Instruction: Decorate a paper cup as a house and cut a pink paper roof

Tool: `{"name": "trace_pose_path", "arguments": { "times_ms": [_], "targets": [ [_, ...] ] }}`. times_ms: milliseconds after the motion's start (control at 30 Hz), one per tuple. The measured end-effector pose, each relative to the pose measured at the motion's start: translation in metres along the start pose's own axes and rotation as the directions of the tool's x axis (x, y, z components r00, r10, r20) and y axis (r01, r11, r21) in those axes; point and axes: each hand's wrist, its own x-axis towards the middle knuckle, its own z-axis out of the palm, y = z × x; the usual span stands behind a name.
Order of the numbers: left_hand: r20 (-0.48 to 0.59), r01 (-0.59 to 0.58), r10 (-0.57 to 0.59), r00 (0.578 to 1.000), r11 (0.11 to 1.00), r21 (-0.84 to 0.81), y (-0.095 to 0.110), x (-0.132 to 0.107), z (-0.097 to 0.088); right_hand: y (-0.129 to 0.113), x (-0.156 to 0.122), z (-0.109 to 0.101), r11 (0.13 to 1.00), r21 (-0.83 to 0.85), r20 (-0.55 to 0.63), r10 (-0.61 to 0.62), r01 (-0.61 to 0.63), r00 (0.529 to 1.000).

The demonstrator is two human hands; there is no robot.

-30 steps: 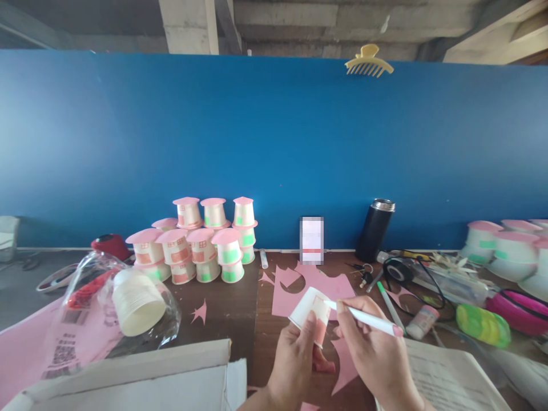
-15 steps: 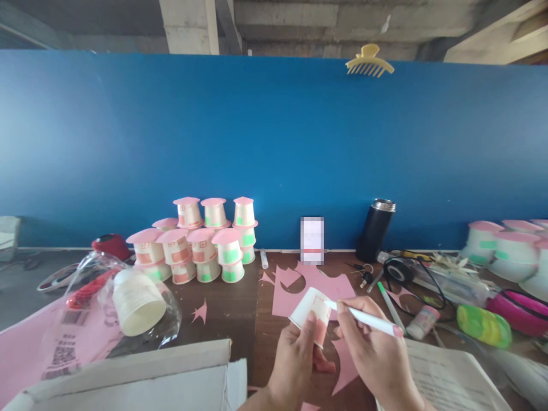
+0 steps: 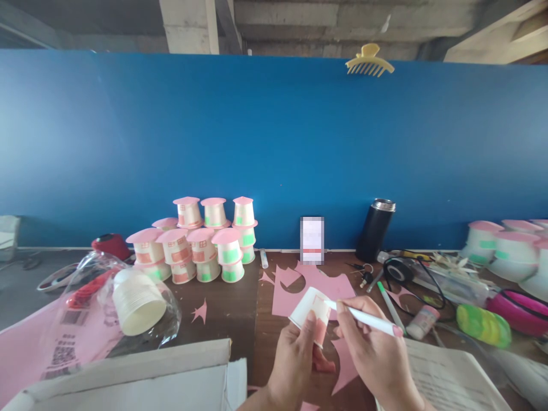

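Observation:
A white paper cup (image 3: 303, 307) with red marker outlines and a red-filled patch is tilted in my left hand (image 3: 295, 357), the thumb pressed along its side. My right hand (image 3: 377, 348) grips a white marker (image 3: 370, 319) with a pink end, its tip touching the cup near a drawn outline. Under both hands lies pink paper (image 3: 285, 299) with round pieces cut out. To the left stand stacked paper cups (image 3: 203, 248) with pink paper roofs and red or green drawings.
A bag of paper cups (image 3: 139, 302) and a white cardboard box (image 3: 171, 377) are on the left. To the right are a black flask (image 3: 375, 231), a green-capped marker (image 3: 389, 305), a glue bottle (image 3: 423, 322) and a booklet (image 3: 454, 371). A phone-like screen (image 3: 312, 240) leans against the blue partition.
Almost nothing differs. Both hands, the cup and the marker stay in nearly the same place, with the tip still at the cup.

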Motion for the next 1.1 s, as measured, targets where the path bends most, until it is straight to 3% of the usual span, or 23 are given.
{"name": "trace_pose_path", "arguments": {
  "times_ms": [567,1100],
  "targets": [
    [0.001,-0.024,0.024,1.0,0.999,0.021,-0.0014,0.0016,-0.0002,0.0031,-0.0019,0.0002,0.999,0.03,0.034,0.038,-0.039,0.999],
    [0.001,-0.021,0.021,1.0,0.999,0.025,-0.0012,0.0027,-0.001,0.0008,0.0001,0.0003,1.0,0.011,0.011,0.0,0.0,1.0]
  ]
}}
